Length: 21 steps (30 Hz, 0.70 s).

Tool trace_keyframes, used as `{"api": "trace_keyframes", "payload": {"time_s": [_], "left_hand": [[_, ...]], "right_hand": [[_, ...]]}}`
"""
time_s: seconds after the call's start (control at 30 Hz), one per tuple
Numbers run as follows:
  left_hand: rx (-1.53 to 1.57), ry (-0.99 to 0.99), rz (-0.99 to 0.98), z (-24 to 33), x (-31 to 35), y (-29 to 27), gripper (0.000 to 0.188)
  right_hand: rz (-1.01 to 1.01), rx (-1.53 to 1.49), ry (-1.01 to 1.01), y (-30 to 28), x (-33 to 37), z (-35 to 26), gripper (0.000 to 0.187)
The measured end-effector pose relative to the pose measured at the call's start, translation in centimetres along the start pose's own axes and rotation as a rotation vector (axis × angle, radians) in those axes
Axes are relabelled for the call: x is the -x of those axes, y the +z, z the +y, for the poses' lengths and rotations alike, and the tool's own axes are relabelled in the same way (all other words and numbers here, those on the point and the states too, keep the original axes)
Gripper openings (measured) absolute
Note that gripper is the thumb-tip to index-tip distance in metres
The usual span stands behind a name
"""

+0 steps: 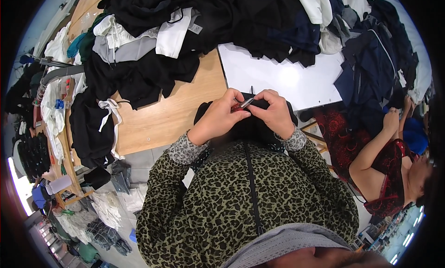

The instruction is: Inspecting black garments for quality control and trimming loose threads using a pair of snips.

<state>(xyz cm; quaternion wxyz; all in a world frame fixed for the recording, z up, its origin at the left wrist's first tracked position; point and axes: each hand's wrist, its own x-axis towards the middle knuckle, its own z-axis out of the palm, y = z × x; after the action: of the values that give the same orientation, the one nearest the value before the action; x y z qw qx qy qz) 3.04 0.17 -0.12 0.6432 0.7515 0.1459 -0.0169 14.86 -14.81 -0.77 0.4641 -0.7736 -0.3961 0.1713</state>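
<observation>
In front of my body, my left hand (225, 112) is closed around a pair of small thread snips (247, 103) with a red handle and metal blades. The blades point toward the fingertips of my right hand (276, 111), almost touching them. With thumb and fingers pinched, my right hand grips part of a black garment (245, 126). That garment hangs below both hands, over the table's near edge and my lap. A short dark strand or strip stands up just beyond the blades; what it is I cannot tell.
Black garments (153, 78) are heaped across the far side of the wooden table (157, 124). A white board (296, 80) adjoins it. Navy garments (364, 78) lie at right, beside a co-worker in a red-and-black patterned top (389, 175). Bundled clothes (106, 210) cover the floor at lower left.
</observation>
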Motion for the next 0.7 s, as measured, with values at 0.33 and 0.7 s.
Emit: {"api": "trace_keyframes", "payload": {"time_s": [0.33,0.7], "left_hand": [[0.388,-0.070,-0.059,-0.2,-0.2,-0.6,0.028],[0.264,0.026,-0.178,0.4,-0.8,1.1,0.053]], "right_hand": [[-0.058,-0.051,0.004,-0.6,-0.1,0.1,0.023],[-0.227,-0.088,-0.022,-4.3,1.7,-0.9,0.031]]}}
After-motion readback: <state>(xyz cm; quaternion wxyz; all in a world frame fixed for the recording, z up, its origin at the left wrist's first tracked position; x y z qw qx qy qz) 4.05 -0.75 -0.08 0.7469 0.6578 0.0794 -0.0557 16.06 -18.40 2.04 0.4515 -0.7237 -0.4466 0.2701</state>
